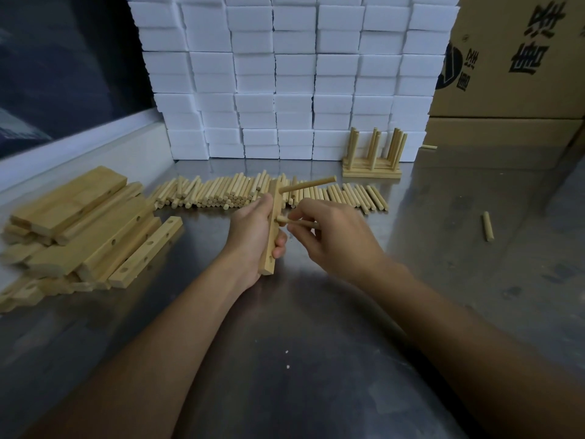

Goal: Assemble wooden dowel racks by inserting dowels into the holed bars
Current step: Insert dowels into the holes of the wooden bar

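My left hand (251, 236) grips a holed wooden bar (271, 245) held upright above the metal table. One dowel (311, 183) sticks out of the bar's upper hole, pointing right. My right hand (332, 236) pinches a second dowel (296, 222), whose tip sits at the bar's middle hole. An empty hole shows near the bar's lower end. A row of loose dowels (215, 193) lies behind my hands. A heap of holed bars (85, 229) lies at the left.
Finished racks (372, 160) stand at the back right against a wall of white foam blocks (294, 74). A stray dowel (488, 226) lies at the right, another (429, 147) by the cardboard boxes (512, 58). The metal table (316, 327) spreads below.
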